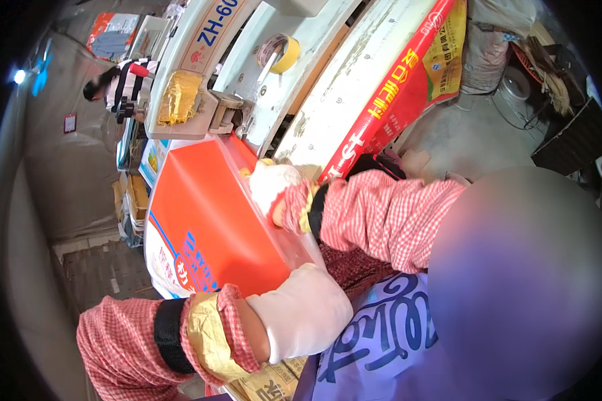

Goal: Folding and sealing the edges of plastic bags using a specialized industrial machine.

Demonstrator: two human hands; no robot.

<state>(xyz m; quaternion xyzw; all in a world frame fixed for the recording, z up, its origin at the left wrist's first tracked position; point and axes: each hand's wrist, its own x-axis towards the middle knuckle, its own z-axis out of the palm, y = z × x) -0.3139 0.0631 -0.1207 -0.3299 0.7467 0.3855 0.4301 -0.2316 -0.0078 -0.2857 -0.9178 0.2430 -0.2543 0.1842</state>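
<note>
A large orange-red sack (204,214) with white and blue printed parts spreads in front of me, one end beside the sewing machine (201,60). My right hand (274,184), in a white glove with bare fingertips, is closed on the sack's edge close to the machine's base. At the sack's near corner is my left hand (304,313), also white-gloved and bent at the wrist; its fingers are hidden. Both checked red sleeves are cinched with black bands. The machine's stitching parts are partly hidden behind its head.
A yellow tape roll (281,53) rests on the machine's pale bed. Beside it lies a red and yellow printed sack (408,87) along a worn white board (361,73). Farther off, a person (127,83) is at the upper left. Stuffed bags (485,60) stand at the upper right.
</note>
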